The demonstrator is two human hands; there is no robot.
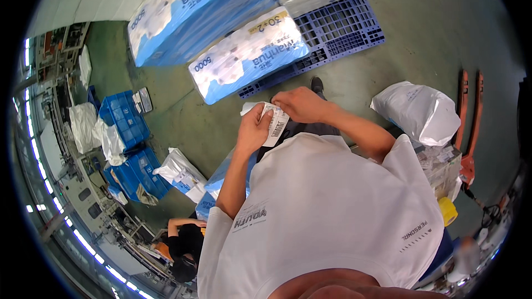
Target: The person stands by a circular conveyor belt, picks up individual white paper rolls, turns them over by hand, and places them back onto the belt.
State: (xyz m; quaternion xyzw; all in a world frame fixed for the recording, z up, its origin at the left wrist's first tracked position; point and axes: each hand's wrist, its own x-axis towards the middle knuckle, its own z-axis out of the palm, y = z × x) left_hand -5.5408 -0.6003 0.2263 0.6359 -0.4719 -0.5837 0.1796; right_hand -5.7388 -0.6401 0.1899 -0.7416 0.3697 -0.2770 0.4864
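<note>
My left hand point(254, 130) and my right hand point(299, 104) meet in front of my chest, both gripping a small white paper label point(276, 123) with black print. The left hand pinches its left side, and my right hand's fingers close on its top edge. Just beyond the hands a large blue-and-white bundle of tissue packs point(247, 54) leans on a blue plastic pallet point(336, 32). A bigger bundle of the same kind point(194, 11) lies behind it.
A white plastic bag point(418, 112) sits on wrapped boxes point(440, 166) at my right, beside an orange pallet jack point(470, 127). Blue crates point(126, 119) and white bags point(180, 171) stand on the green floor to my left. Another person in black point(185, 243) crouches lower left.
</note>
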